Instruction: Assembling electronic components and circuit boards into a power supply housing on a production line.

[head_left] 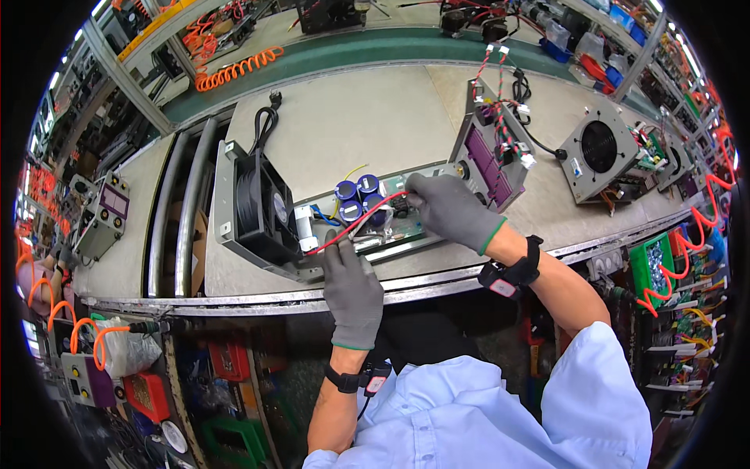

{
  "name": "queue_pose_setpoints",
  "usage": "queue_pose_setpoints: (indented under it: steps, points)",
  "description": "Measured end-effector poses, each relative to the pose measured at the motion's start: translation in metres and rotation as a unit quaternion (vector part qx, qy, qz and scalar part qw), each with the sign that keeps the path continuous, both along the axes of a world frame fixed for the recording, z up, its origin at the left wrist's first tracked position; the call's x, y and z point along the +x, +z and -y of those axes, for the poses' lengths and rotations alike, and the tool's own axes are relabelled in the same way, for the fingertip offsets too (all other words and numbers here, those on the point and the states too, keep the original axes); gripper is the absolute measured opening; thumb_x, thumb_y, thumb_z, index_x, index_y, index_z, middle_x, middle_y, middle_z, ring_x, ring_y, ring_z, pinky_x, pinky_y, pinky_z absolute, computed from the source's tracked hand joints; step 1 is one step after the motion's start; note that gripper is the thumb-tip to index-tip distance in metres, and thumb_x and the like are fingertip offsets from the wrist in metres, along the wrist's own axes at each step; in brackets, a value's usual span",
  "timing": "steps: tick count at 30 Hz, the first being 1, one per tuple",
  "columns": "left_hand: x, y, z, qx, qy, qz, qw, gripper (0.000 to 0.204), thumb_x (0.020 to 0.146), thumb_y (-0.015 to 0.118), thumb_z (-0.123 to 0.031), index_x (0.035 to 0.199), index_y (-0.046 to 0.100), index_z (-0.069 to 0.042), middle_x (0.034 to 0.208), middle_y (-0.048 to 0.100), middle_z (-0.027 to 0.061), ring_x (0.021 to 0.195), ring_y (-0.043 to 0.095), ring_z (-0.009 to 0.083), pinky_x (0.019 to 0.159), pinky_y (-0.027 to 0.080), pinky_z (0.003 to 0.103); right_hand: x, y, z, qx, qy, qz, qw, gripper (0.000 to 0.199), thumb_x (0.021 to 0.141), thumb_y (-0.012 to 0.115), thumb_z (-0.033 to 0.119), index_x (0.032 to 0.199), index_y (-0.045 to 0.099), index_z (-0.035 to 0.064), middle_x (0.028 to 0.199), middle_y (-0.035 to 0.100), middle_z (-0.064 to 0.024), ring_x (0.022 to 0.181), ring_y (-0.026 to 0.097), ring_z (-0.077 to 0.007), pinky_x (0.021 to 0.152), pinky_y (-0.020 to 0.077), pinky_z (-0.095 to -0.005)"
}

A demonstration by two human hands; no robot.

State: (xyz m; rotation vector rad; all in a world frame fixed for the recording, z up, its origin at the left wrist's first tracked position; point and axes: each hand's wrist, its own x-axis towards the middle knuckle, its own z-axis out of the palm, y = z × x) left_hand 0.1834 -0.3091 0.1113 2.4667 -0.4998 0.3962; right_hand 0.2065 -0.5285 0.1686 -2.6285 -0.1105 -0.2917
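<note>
Hands (353, 291) (451, 209) pinching red wire (355, 223)

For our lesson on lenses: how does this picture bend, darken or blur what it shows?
Head view: fisheye curves the bench edge and rails; black corners ring the frame; even light, soft shadows; both gloved hands, left and right, and the red wire look sharp; rim clutter smears.

Your left hand (353, 293) and right hand (451, 209) wear grey knit cloth gloves, matt and slightly rough. The red wire (355, 224) you pinch has smooth, glossy plastic insulation. The chassis (225, 195) is dull bare metal, its blue capacitors (357, 197) shiny.
</note>
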Motion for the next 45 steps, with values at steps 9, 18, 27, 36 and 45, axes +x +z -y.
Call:
queue_pose_setpoints:
  steps: [9,18,27,36,45]
  points:
    - [0.003,0.006,0.001,0.051,0.006,0.011,0.999,0.051,0.088,0.058,-0.010,0.134,0.045,0.008,0.131,0.049,0.0283,0.117,0.055,0.0445,0.094,0.051,0.048,0.005,-0.006,0.001,0.030,0.008,0.000,1.000,0.012,0.091,0.065,0.012,0.101,0.064,0.0041,0.074,0.064,-0.0213,0.071,0.065,-0.0413,0.062,0.0489,-0.0482]
    - [0.003,0.003,0.000,0.084,0.008,0.032,0.996,0.050,0.087,0.062,-0.012,0.130,0.048,0.009,0.136,0.049,0.0265,0.117,0.056,0.0409,0.091,0.054,0.044,0.003,-0.029,0.011,0.094,0.105,0.085,0.986,0.012,0.091,0.063,0.011,0.102,0.065,0.0051,0.082,0.067,-0.0198,0.076,0.066,-0.0395,0.065,0.0508,-0.0451]
    - [-0.014,0.010,-0.003,0.013,-0.024,0.037,0.999,0.051,0.087,0.061,-0.012,0.132,0.045,0.007,0.131,0.047,0.0304,0.115,0.052,0.0478,0.096,0.049,0.051,-0.015,-0.030,0.003,0.086,-0.002,0.066,0.994,0.016,0.093,0.066,0.021,0.095,0.070,0.0058,0.085,0.067,-0.0182,0.081,0.066,-0.0383,0.072,0.0531,-0.0440]
    - [-0.016,-0.011,-0.010,0.159,-0.024,0.021,0.987,0.061,0.088,0.060,-0.020,0.138,0.045,0.013,0.139,0.049,0.0333,0.130,0.047,0.0459,0.113,0.037,0.049,-0.146,-0.043,-0.012,0.054,-0.068,0.165,0.982,0.020,0.086,0.067,0.010,0.106,0.067,0.0046,0.088,0.066,-0.0144,0.079,0.067,-0.0331,0.066,0.0554,-0.0411]
    - [-0.014,0.001,0.006,0.209,0.009,-0.011,0.978,0.069,0.096,0.058,-0.030,0.150,0.034,0.004,0.148,0.041,0.0321,0.135,0.042,0.0475,0.112,0.036,0.051,-0.384,-0.179,0.070,0.135,-0.485,-0.083,0.860,0.028,0.088,0.058,0.022,0.108,0.071,0.0077,0.111,0.070,-0.0157,0.103,0.066,-0.0369,0.092,0.0525,-0.0463]
